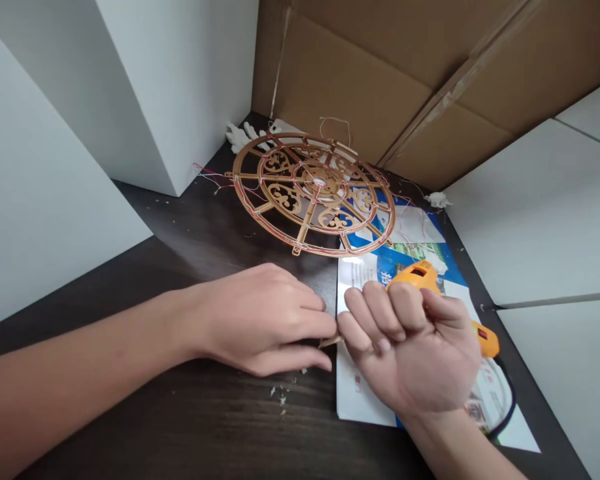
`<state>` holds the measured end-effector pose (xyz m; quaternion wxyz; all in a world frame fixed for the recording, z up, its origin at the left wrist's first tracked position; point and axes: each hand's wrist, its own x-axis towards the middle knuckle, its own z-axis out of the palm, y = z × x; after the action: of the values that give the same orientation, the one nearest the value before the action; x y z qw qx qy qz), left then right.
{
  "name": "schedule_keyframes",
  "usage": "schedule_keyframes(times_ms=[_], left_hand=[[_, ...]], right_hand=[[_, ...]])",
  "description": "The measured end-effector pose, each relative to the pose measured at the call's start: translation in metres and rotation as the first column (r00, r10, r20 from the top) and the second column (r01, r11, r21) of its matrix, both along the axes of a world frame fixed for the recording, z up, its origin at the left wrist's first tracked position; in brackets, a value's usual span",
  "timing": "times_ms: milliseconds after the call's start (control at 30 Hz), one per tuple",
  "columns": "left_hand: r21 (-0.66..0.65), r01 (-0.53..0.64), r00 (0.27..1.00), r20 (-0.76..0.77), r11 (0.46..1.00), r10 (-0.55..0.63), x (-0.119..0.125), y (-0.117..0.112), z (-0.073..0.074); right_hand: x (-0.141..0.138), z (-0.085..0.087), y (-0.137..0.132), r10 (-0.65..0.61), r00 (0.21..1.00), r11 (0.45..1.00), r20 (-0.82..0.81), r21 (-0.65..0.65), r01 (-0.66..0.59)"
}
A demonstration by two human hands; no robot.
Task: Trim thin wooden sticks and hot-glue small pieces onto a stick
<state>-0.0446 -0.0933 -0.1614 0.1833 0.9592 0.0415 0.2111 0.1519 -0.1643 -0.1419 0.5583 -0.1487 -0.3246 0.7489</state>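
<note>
Near centre, the left hand (pixel 265 320) pinches a small tan strip (pixel 329 343) against the dark table (pixel 180 413). Just right, the right hand (pixel 415 347) is curled tight around an orange glue gun (pixel 420 273).

Glossy paper leaflet (pixel 365 400); dark woodgrain table (pixel 205 427); orange plastic glue gun (pixel 423 275).

left hand (pixel 260 317) pinches wooden strip (pixel 330 343) | right hand (pixel 410 347) curled, touching it | glue gun (pixel 420 275) behind

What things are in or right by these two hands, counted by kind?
Orange plastic glue gun, in right hand: 1
Small tan sliver, pinched by left hand: 1
Blue-and-white printed paper sheet: 1
Round gold fretwork disc: 1
Total: 4
</note>
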Motion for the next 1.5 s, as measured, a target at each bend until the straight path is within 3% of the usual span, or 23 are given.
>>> schedule_keyframes(times_ms=[233,333,433,533,567,700,733,767,867,933,1033,1133,1333,1500], left_hand=[[-0.112,-0.015,1.0,0.006,0.994,0.015,-0.001,0.007,0.0],[-0.138,-0.008,1.0,-0.029,0.99,0.004,-0.002,0.006,0.001],[-0.227,-0.002,0.998,-0.064,0.974,-0.013,-0.002,0.004,0.003],[-0.371,-0.016,0.998,-0.068,0.929,-0.01,-0.003,0.005,0.005],[-0.406,-0.026,0.998,-0.064,0.914,0.0,-0.004,0.006,0.006],[-0.444,-0.095,0.994,-0.085,0.891,0.064,-0.009,0.011,0.008],[-0.441,-0.105,0.993,-0.092,0.891,0.072,-0.01,0.012,0.008],[-0.432,-0.11,0.993,-0.089,0.895,0.079,-0.011,0.013,0.008],[-0.327,-0.166,0.986,-0.065,0.93,0.153,-0.013,0.015,0.007],[-0.213,-0.246,0.969,-0.053,0.945,0.241,-0.013,0.016,0.007],[-0.099,-0.363,0.93,-0.09,0.926,0.355,-0.012,0.012,0.006],[-0.074,-0.411,0.907,-0.132,0.908,0.4,-0.01,0.006,0.005],[-0.099,-0.305,0.952,-0.002,0.947,0.306,-0.009,0.001,0.008],[-0.105,-0.171,0.985,0.018,0.98,0.174,0.003,-0.019,0.021]], right_hand=[[0.0,0.006,-0.001,-0.134,0.971,0.985,0.198,0.138,0.107],[0.002,0.009,-0.011,-0.135,0.93,0.977,0.343,0.203,0.067],[0.002,0.011,-0.022,-0.235,0.748,0.904,0.62,0.422,-0.066],[0.001,0.007,-0.026,-0.42,0.568,0.782,0.708,0.6,-0.169],[0.001,0.005,-0.025,-0.447,0.568,0.769,0.691,0.621,-0.15],[0.001,-0.007,-0.013,-0.492,0.635,0.802,0.596,0.593,0.065],[0.002,-0.008,-0.01,-0.527,0.598,0.794,0.604,0.601,0.092],[0.003,-0.009,-0.008,-0.573,0.509,0.778,0.642,0.621,0.093],[0.003,-0.008,-0.005,-0.67,0.136,0.734,0.73,0.678,-0.028],[0.001,-0.007,-0.004,-0.669,-0.03,0.738,0.742,0.66,-0.142],[-0.002,-0.009,-0.006,-0.668,-0.153,0.735,0.728,0.613,-0.29],[-0.004,-0.014,-0.008,-0.727,-0.247,0.681,0.641,0.623,-0.386],[-0.011,-0.015,-0.012,-0.817,-0.358,0.576,0.452,0.652,-0.493],[-0.008,-0.012,-0.009,-0.811,-0.436,0.574,0.39,0.672,-0.467]])
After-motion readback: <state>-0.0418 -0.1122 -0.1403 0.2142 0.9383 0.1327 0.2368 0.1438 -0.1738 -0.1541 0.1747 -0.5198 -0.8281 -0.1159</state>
